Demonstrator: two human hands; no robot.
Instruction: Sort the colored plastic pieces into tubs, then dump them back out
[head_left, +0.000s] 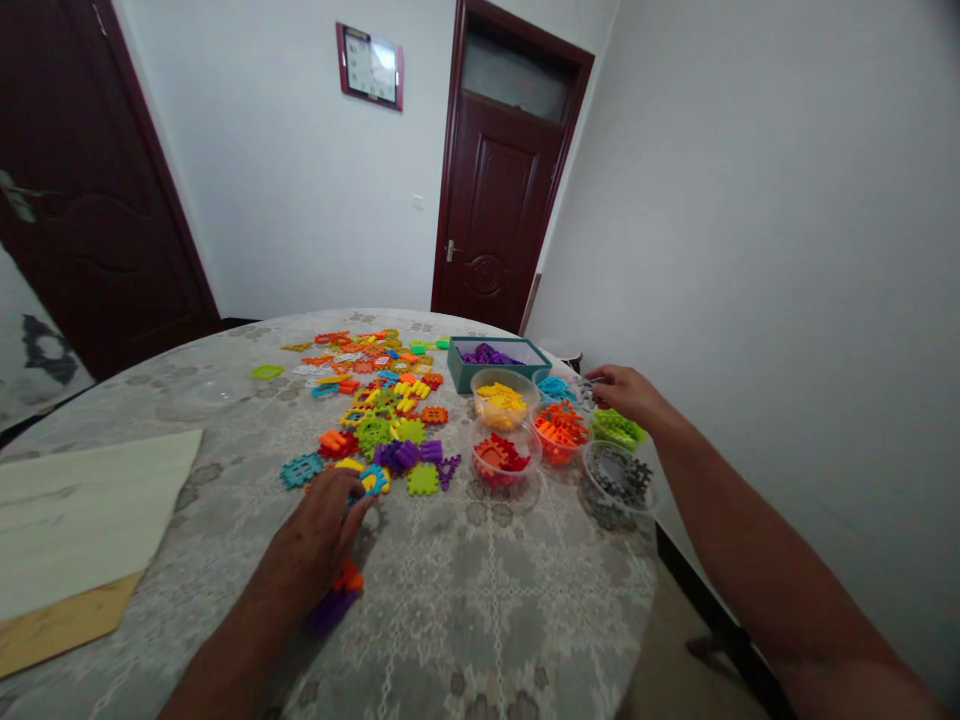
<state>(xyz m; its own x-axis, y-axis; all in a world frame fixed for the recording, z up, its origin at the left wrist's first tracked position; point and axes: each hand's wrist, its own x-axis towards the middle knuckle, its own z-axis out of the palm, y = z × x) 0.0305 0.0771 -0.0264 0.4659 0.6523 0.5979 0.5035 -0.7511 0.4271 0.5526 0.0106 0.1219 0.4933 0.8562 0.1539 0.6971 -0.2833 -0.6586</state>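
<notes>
My left hand (322,535) is closed at the near edge of a loose pile, its fingertips pinching a blue plastic building piece (372,482). Beneath its palm side, an orange piece (350,577) and a purple piece (330,610) show in part. Over on the right, my right hand (634,393) reaches to the far bowls, fingers bent together at some whitish pieces (584,390); whatever they grip is too small to make out. Close by stand bowls of blue pieces (556,389), light green pieces (618,428) and orange pieces (561,425).
Clear bowls of yellow pieces (501,402), red pieces (501,458) and grey pieces (619,475) stand nearer. Behind them is a green box (463,374) of purple pieces. Mixed pieces (375,433) spread across the patterned tablecloth (450,590). A pale board (82,510) lies left.
</notes>
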